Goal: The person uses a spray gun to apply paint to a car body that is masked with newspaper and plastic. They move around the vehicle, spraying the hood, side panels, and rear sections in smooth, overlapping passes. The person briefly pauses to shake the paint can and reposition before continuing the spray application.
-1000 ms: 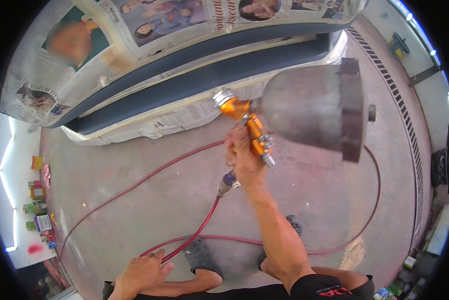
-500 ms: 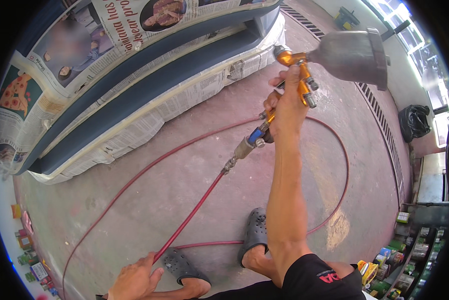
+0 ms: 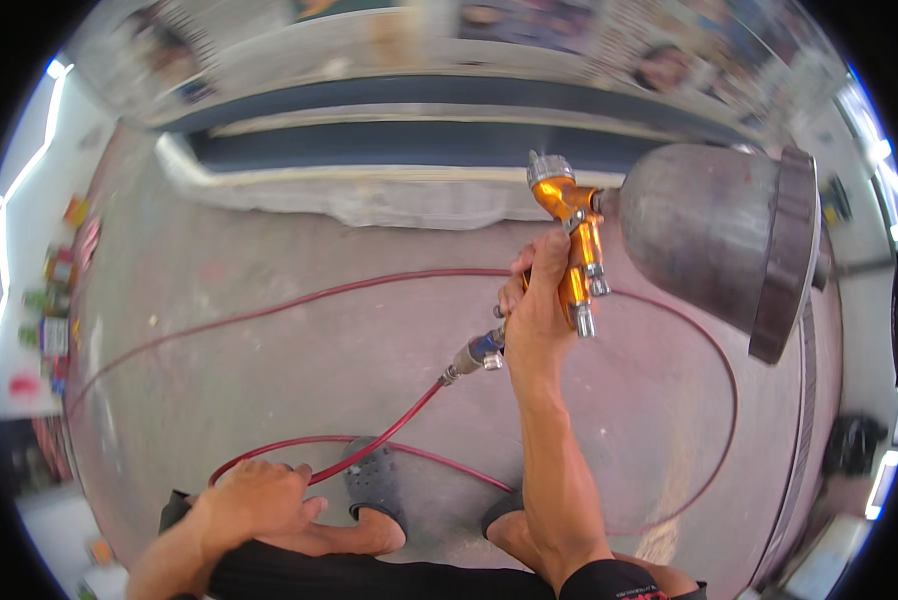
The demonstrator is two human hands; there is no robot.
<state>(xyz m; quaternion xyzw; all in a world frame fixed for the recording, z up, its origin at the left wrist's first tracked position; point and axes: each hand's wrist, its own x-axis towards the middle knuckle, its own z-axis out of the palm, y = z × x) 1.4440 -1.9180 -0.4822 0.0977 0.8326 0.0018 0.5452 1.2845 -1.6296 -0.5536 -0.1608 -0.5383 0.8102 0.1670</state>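
Head view, single frame. Right hand (image 3: 539,320) is clenched around the grip of an orange spray gun (image 3: 569,250), index finger forward along the trigger side; gun held upright at arm's length, nozzle cap above the fingertips and aimed at the long dark panel (image 3: 409,140) beyond them. Grey metal cup (image 3: 714,235) sits to the right of the knuckles, tilted, its dark lid facing outward; judged: tilt follows the gun's angle toward the low panel. Red air hose (image 3: 389,430) leaves a metal coupling (image 3: 474,355) just below the heel of the hand, runs down toward the left hand (image 3: 259,500) and loops wide on the floor (image 3: 269,350) past the right side of the wrist. Left hand rests on the thigh, fingers loosely spread and grasping nothing, the hose passing just beyond its fingertips. Panel's near edge is skirted with masking paper (image 3: 369,205); sheets of newspaper (image 3: 669,60) cover the surface above it. Open concrete lies between fingers and panel. Two grey shoes (image 3: 374,485) stand inside the hose loop, judged a snag point.
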